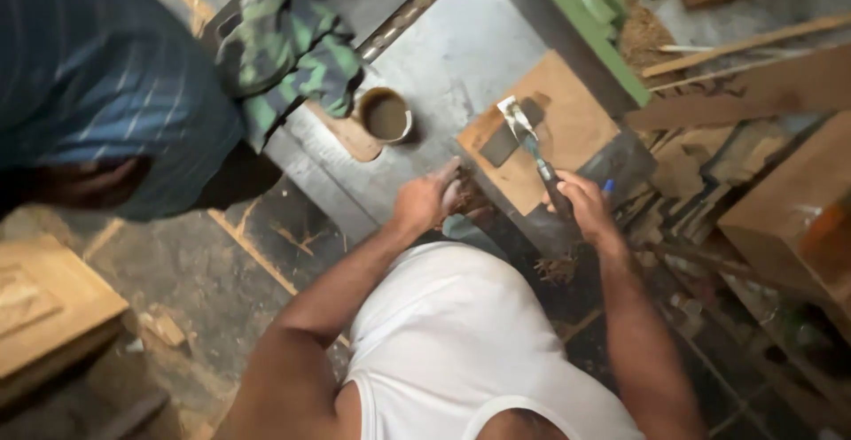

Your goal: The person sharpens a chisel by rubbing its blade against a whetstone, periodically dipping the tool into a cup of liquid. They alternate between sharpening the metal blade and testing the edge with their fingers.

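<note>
A putty knife (530,143) is being gripped by the right hand (581,199) at its stiff handle, its thin blade probably flexing over the brown board (576,121); brown fibres (463,197) are being clutched in the closed left hand (425,199).

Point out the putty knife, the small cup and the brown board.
putty knife (521,125): head view, on the smeared blade near its tip.
small cup (386,116): head view, on the brownish contents inside the rim.
brown board (576,121): head view, on bare surface right of the blade.
</note>
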